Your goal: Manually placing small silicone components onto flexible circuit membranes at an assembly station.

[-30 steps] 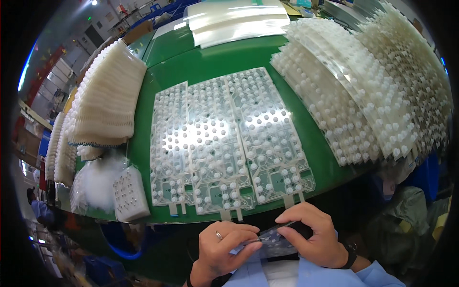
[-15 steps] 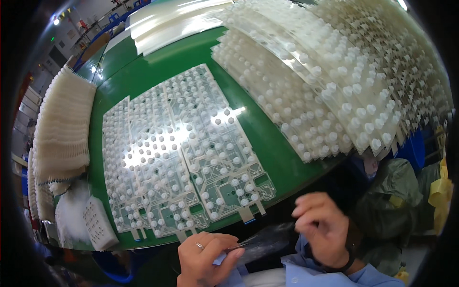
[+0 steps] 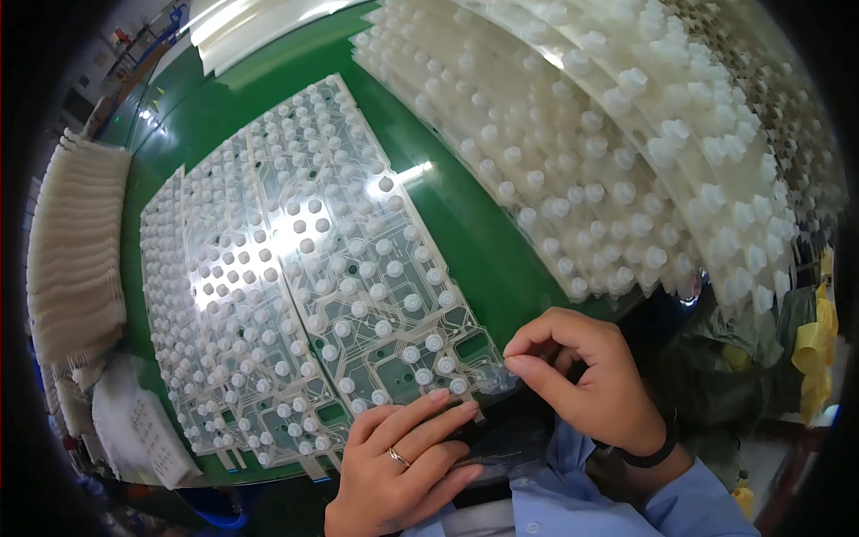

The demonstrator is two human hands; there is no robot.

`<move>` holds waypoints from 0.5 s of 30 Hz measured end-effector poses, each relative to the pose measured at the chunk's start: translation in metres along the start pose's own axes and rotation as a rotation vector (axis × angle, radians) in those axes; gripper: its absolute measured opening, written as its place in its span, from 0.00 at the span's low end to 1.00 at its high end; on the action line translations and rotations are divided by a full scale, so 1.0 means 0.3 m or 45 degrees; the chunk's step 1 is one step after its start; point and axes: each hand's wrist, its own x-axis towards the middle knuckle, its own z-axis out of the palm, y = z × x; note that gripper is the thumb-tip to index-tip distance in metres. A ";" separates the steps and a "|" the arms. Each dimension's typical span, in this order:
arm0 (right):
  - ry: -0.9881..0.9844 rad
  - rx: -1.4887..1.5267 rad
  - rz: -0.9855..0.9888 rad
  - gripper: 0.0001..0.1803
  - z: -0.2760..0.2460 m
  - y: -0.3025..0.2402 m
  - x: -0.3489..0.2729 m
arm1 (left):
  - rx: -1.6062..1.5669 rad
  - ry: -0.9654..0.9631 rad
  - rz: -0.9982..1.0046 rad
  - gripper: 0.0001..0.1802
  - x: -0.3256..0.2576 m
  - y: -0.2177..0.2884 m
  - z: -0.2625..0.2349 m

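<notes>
Keyboard membrane sheets [image 3: 344, 285], clear with printed lines and rows of white rubber domes, lie side by side on the green table [image 3: 461, 237]. My left hand [image 3: 407, 461] rests palm down at the near edge of the right-hand sheet, fingers stretched out, a ring on one. My right hand [image 3: 582, 371] is at that sheet's near right corner, thumb and forefinger pinched together. What lies between these fingertips is too small to make out. Crinkled clear film [image 3: 494, 380] shows beside them, and more clear plastic [image 3: 514, 443] hangs below the table edge between my hands.
Tall stacks of domed sheets [image 3: 546, 170] fan out along the right. Another stack [image 3: 76, 251] stands at the left edge, with a white block with rows of holes [image 3: 148, 430] near it. Glossy plain sheets [image 3: 242, 31] lie at the back. Dark bags [image 3: 716, 367] sit below right.
My hands have moved from below the table edge up to the sheet's near edge. The left has let go of the film and flattened out. The view has moved closer over the sheets.
</notes>
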 end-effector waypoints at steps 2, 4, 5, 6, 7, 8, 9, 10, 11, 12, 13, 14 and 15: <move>0.006 -0.042 0.041 0.04 0.003 -0.011 0.008 | -0.018 0.036 0.023 0.10 0.005 0.001 0.000; 0.021 -0.083 0.063 0.03 0.004 -0.019 0.012 | -0.084 0.103 0.082 0.09 0.016 -0.009 0.004; 0.030 -0.100 0.065 0.03 0.006 -0.021 0.012 | -0.070 0.075 0.056 0.10 0.012 -0.012 0.005; 0.039 -0.118 0.067 0.03 0.008 -0.022 0.011 | -0.057 0.047 0.031 0.10 0.006 -0.016 0.007; 0.042 -0.119 0.071 0.03 0.011 -0.021 0.011 | -0.045 0.018 0.007 0.11 0.002 -0.019 0.010; 0.046 -0.124 0.075 0.03 0.015 -0.019 0.012 | -0.059 0.035 0.026 0.10 0.002 -0.021 0.013; 0.050 -0.128 0.080 0.03 0.017 -0.018 0.012 | -0.073 0.052 0.045 0.10 0.003 -0.021 0.015; 0.053 -0.135 0.080 0.03 0.018 -0.017 0.012 | -0.087 0.068 0.065 0.10 0.004 -0.021 0.018; 0.054 -0.137 0.074 0.03 0.021 -0.019 0.013 | -0.084 0.069 0.064 0.10 0.003 -0.020 0.014; 0.054 -0.139 0.068 0.03 0.024 -0.022 0.014 | -0.080 0.070 0.063 0.10 0.002 -0.020 0.010; 0.056 -0.144 0.064 0.03 0.026 -0.025 0.015 | -0.076 0.071 0.061 0.10 0.001 -0.018 0.007; 0.064 -0.152 0.063 0.03 0.027 -0.025 0.015 | -0.077 0.070 0.064 0.10 0.003 -0.020 0.008; 0.072 -0.159 0.062 0.03 0.027 -0.024 0.016 | -0.077 0.068 0.067 0.10 0.005 -0.021 0.008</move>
